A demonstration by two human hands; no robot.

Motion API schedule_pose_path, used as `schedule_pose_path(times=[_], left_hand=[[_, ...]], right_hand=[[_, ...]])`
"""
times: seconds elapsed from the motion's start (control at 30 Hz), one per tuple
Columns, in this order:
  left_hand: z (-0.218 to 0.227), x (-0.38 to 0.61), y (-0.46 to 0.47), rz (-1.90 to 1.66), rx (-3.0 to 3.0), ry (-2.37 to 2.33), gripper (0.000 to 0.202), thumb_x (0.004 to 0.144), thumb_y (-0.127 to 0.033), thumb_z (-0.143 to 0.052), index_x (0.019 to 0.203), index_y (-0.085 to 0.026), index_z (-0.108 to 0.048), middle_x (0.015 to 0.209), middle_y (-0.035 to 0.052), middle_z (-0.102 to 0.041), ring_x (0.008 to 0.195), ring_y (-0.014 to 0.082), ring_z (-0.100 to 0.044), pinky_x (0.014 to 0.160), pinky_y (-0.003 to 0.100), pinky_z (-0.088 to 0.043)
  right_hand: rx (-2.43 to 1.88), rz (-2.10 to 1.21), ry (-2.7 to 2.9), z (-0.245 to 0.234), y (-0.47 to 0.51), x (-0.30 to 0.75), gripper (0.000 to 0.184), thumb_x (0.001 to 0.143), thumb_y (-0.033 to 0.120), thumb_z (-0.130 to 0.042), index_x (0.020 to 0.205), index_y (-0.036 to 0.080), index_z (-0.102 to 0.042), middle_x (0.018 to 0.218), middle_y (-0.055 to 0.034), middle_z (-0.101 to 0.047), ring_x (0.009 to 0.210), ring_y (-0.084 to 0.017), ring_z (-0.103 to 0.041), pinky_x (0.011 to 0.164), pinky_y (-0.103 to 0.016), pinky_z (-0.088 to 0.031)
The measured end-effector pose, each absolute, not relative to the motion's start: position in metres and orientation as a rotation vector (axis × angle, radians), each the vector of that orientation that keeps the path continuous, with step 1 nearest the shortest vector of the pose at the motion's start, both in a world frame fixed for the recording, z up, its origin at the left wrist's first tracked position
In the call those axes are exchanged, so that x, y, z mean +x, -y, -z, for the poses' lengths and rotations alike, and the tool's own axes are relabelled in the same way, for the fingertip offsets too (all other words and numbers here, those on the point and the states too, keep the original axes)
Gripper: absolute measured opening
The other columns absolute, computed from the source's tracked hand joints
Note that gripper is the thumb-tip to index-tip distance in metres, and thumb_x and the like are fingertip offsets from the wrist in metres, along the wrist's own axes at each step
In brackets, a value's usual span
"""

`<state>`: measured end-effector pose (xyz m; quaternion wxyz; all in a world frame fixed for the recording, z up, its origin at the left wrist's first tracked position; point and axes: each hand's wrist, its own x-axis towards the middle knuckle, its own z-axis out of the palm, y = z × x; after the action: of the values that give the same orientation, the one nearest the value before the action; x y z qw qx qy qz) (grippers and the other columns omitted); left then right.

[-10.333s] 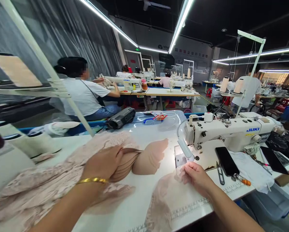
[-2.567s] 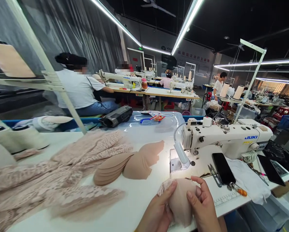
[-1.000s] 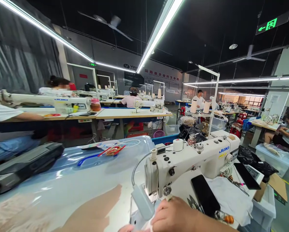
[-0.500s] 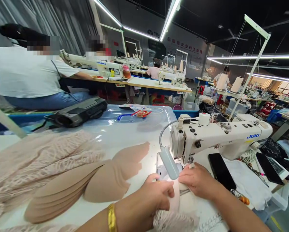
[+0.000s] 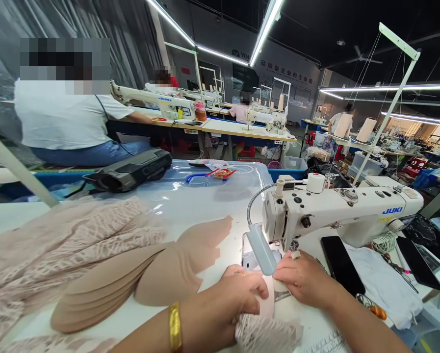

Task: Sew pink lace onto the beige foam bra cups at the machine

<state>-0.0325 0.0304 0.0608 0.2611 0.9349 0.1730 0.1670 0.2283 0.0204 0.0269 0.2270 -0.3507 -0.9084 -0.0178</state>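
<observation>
Left of the left hand (image 5: pixel 238 296), pale pink lace fabric (image 5: pixel 105 223) and a fanned stack of curved tan cups (image 5: pixel 102 294) lie, seemingly for easy reach. That hand curls over a pale pink lace-edged piece (image 5: pixel 267 309), perhaps steadying it below the slim grey lamp (image 5: pixel 263 251); the right hand (image 5: pixel 300 277) rests at its far edge, fingers together, beside the white metal sewing machine (image 5: pixel 326 211). Whether either pinches cannot be told.

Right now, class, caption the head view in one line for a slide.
Left hand and right hand on pale fabric at a white sewing machine, overlapping tan cups nearby.
</observation>
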Motion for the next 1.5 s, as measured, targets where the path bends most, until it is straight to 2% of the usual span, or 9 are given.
schedule_pose_path(times=[0.27, 0.6, 0.73, 0.9, 1.0, 1.2, 1.33, 1.43, 1.5], left_hand=[[-0.059, -0.031, -0.038, -0.38, 2.597, -0.506, 0.025, 0.083, -0.02, -0.069, 0.059, -0.021, -0.062, 0.11, -0.0006, -0.074, 0.103, 0.0206, -0.069, 0.099, 0.036, -0.033], [-0.061, -0.035, -0.037, -0.403, 2.553, -0.509, 0.025, 0.087, -0.024, -0.067, 0.062, -0.022, -0.067, 0.113, 0.0003, -0.072, 0.101, 0.0212, -0.066, 0.098, 0.035, -0.032], [-0.06, -0.036, -0.039, -0.387, 2.565, -0.517, 0.024, 0.087, -0.02, -0.067, 0.062, -0.021, -0.067, 0.111, 0.0016, -0.073, 0.098, 0.0206, -0.065, 0.099, 0.036, -0.032], [-0.062, -0.036, -0.043, -0.415, 2.586, -0.528, 0.021, 0.081, -0.01, -0.066, 0.062, -0.019, -0.062, 0.107, -0.0018, -0.072, 0.097, 0.0184, -0.066, 0.102, 0.037, -0.029], [-0.065, -0.035, -0.044, -0.401, 2.634, -0.553, 0.022, 0.081, -0.008, -0.065, 0.062, -0.018, -0.06, 0.109, -0.0001, -0.072, 0.091, 0.0174, -0.065, 0.101, 0.037, -0.032], [-0.068, -0.032, -0.048, -0.423, 2.715, -0.596, 0.021, 0.077, -0.002, -0.059, 0.064, -0.018, -0.058, 0.088, -0.0025, -0.069, 0.075, 0.0141, -0.059, 0.096, 0.035, -0.035], [-0.068, -0.032, -0.05, -0.471, 2.763, -0.593, 0.023, 0.074, 0.003, -0.055, 0.067, -0.018, -0.055, 0.086, -0.0043, -0.07, 0.076, 0.0145, -0.06, 0.092, 0.035, -0.034], [-0.066, -0.031, -0.052, -0.518, 2.803, -0.568, 0.023, 0.073, 0.004, -0.052, 0.069, -0.019, -0.055, 0.084, -0.0039, -0.071, 0.075, 0.0156, -0.06, 0.088, 0.035, -0.034], [-0.065, -0.031, -0.053, -0.536, 2.844, -0.555, 0.023, 0.07, 0.004, -0.052, 0.066, -0.019, -0.051, 0.074, -0.0041, -0.066, 0.07, 0.0158, -0.057, 0.086, 0.036, -0.033]], right_hand=[[-1.002, -0.031, 2.495, -0.023, -0.025, 0.229, 0.034, 0.087, -0.001, -0.054, 0.101, 0.025, -0.071, 0.104, -0.0021, -0.076, 0.095, -0.02, -0.062, 0.092, -0.033, -0.047], [-0.992, -0.063, 2.48, -0.024, -0.023, 0.23, 0.033, 0.082, -0.004, -0.054, 0.094, 0.023, -0.069, 0.108, -0.001, -0.077, 0.094, -0.02, -0.06, 0.091, -0.033, -0.047], [-1.01, -0.04, 2.485, -0.024, -0.023, 0.23, 0.034, 0.082, -0.003, -0.054, 0.095, 0.024, -0.069, 0.106, -0.0014, -0.076, 0.095, -0.021, -0.061, 0.091, -0.033, -0.047], [-1.007, -0.005, 2.487, -0.022, -0.023, 0.232, 0.035, 0.083, -0.003, -0.053, 0.098, 0.025, -0.069, 0.102, -0.0024, -0.075, 0.093, -0.021, -0.061, 0.091, -0.034, -0.048], [-0.999, 0.008, 2.494, -0.022, -0.023, 0.233, 0.038, 0.083, -0.003, -0.053, 0.103, 0.025, -0.069, 0.103, -0.0032, -0.075, 0.095, -0.022, -0.061, 0.09, -0.034, -0.048], [-0.994, -0.005, 2.493, -0.026, -0.02, 0.231, 0.034, 0.084, -0.003, -0.054, 0.097, 0.025, -0.067, 0.092, -0.0019, -0.072, 0.091, -0.022, -0.058, 0.085, -0.033, -0.046], [-0.993, -0.008, 2.463, -0.029, -0.017, 0.23, 0.026, 0.085, 0.0, -0.054, 0.088, 0.024, -0.064, 0.083, -0.0003, -0.069, 0.082, -0.02, -0.054, 0.077, -0.032, -0.042], [-0.932, -0.02, 2.458, -0.032, -0.012, 0.229, 0.027, 0.088, 0.002, -0.054, 0.097, 0.025, -0.067, 0.09, 0.0002, -0.073, 0.082, -0.019, -0.055, 0.079, -0.034, -0.041], [-0.857, -0.043, 2.477, -0.036, -0.008, 0.228, 0.029, 0.089, 0.005, -0.056, 0.105, 0.027, -0.067, 0.101, 0.0002, -0.076, 0.087, -0.019, -0.059, 0.08, -0.035, -0.041]])
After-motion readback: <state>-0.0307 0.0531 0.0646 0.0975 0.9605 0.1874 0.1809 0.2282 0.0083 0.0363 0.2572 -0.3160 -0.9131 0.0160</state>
